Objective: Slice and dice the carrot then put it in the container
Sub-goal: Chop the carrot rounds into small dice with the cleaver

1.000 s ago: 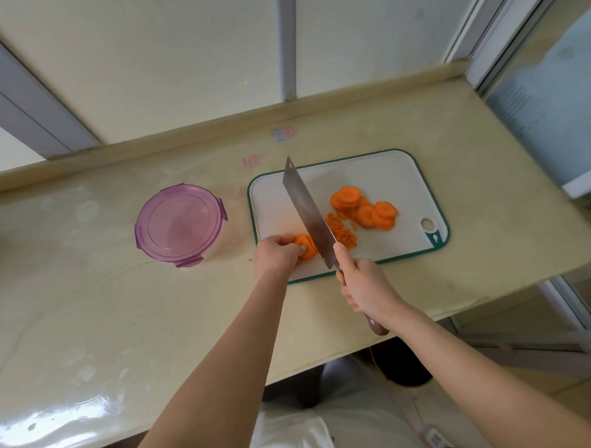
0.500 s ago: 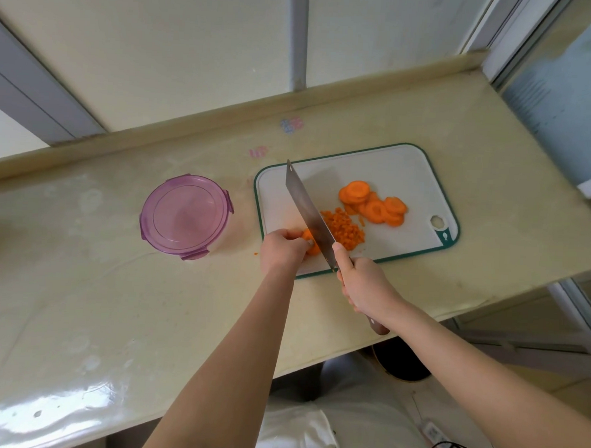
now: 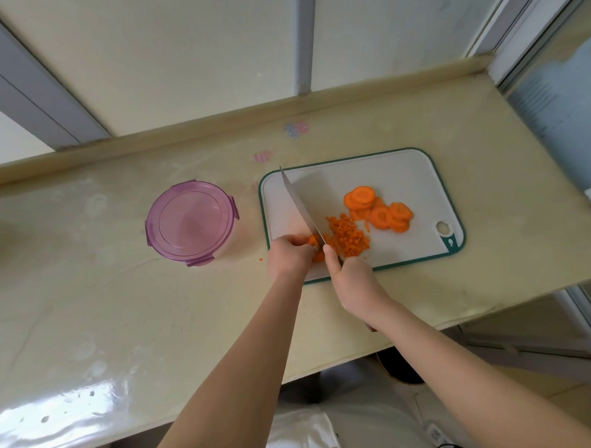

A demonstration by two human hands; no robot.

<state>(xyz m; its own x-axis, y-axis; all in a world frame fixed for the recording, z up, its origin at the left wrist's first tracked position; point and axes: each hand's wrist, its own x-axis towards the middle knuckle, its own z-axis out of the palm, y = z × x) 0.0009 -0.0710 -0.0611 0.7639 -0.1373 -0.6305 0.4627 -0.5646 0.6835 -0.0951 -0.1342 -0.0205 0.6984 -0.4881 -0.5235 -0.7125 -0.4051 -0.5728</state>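
A white cutting board (image 3: 403, 174) with a green rim lies on the counter. On it sit a pile of round carrot slices (image 3: 378, 212) and a heap of small carrot dice (image 3: 348, 240). My left hand (image 3: 287, 257) grips a few carrot pieces (image 3: 313, 241) at the board's near left corner. My right hand (image 3: 351, 281) grips the handle of a cleaver (image 3: 300, 207), forefinger along its spine. The blade runs up and left, its edge down beside my left fingers. A round container with a purple lid (image 3: 190, 222) stands shut to the left of the board.
One carrot crumb (image 3: 260, 259) lies on the cream counter (image 3: 118, 303) between container and board. A raised ledge and wall panels run behind. The counter's front edge is near my body, with floor and a cable below at the right.
The dice heap right of the blade has grown. The carrot piece under my left fingers has got shorter, and both hands stay at the board's near left corner.
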